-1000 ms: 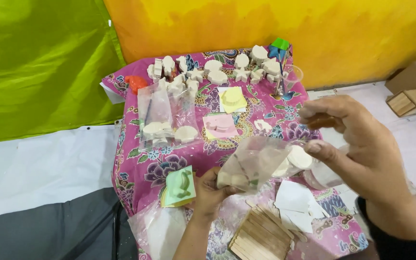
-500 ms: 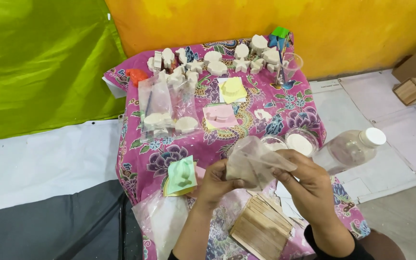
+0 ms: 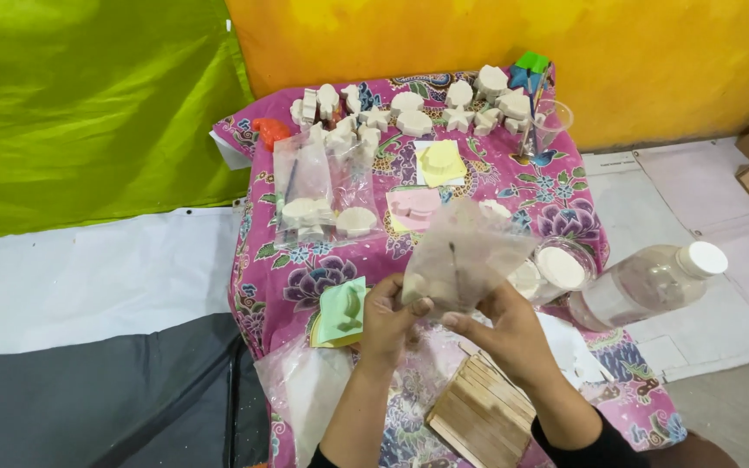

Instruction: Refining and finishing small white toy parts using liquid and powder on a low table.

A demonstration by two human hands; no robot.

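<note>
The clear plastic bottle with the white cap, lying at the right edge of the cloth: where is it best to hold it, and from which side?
Probably take the clear plastic bottle with the white cap around its wide body, coming from above. It lies on its side, cap pointing up-right, and the body's top looks unobstructed. The right hand is nearest, but it holds a clear plastic bag.

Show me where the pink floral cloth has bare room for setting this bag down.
Bare patches: beside the green foam piece, below the clear packed bags; and right of the yellow foam piece. Crowded: the far edge with white plaster shapes, and near both hands.
</note>
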